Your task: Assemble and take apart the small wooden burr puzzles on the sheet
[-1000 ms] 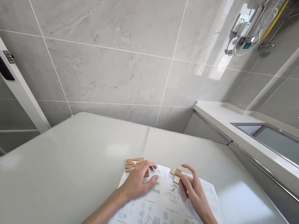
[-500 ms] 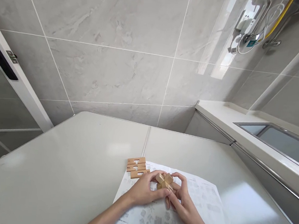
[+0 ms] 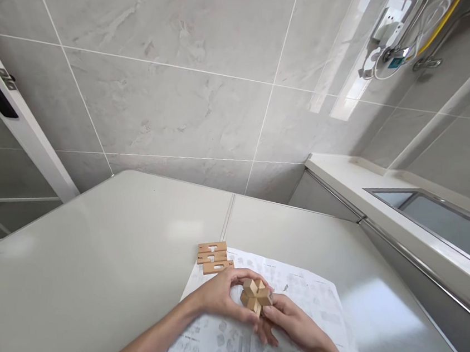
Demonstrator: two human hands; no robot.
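Note:
A wooden burr puzzle (image 3: 256,294) of interlocking light-coloured bars is held between both hands, above a printed sheet (image 3: 308,312). My left hand (image 3: 226,295) curls round its left side, with thumb below and fingers over the far side. On the right, my right hand (image 3: 287,319) grips the near right side by the thumb, its other fingers partly hidden beneath. Three flat wooden pieces with cut-out slots (image 3: 212,257) lie beyond my left hand, overlapping the sheet's upper left edge.
The sheet lies on a pale table (image 3: 126,254) with a seam (image 3: 228,217) across it. A grey tiled wall (image 3: 163,101) stands behind. At right is a white counter (image 3: 336,167) with a sink (image 3: 445,215); at left, a door frame (image 3: 27,115).
The burr puzzle has been turned in the hands and shows a different side. My right hand has shifted lower, its fingers now under the puzzle. The view has moved slightly.

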